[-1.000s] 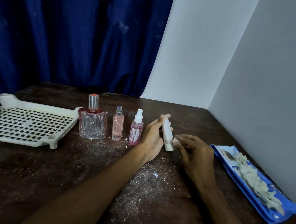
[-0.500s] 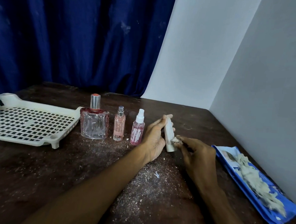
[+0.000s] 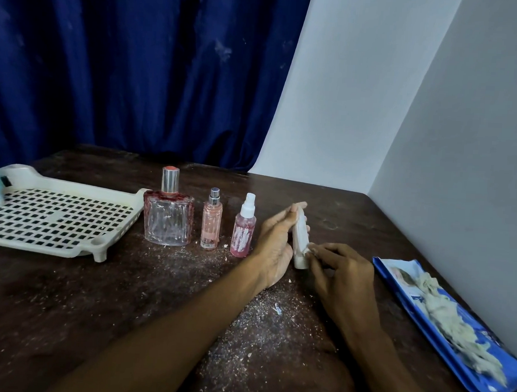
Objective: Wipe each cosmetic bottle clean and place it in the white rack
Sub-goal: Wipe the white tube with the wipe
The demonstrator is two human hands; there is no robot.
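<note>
A: Where's the tube?
B: The tube (image 3: 300,240) is right of the spray bottle (image 3: 243,228), upright. The left hand (image 3: 274,244) is closed round it; the right hand (image 3: 336,267) pinches a scrap against its base.
A: Handling?
B: Likely light, stiff plastic, possibly slick; hold mid-body.
A: Writing?
B: None legible.

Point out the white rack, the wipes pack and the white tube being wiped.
white rack (image 3: 115,249): head view, bare front rim.
wipes pack (image 3: 402,288): head view, blue wrapper edge.
white tube (image 3: 299,232): head view, mid body.
</note>
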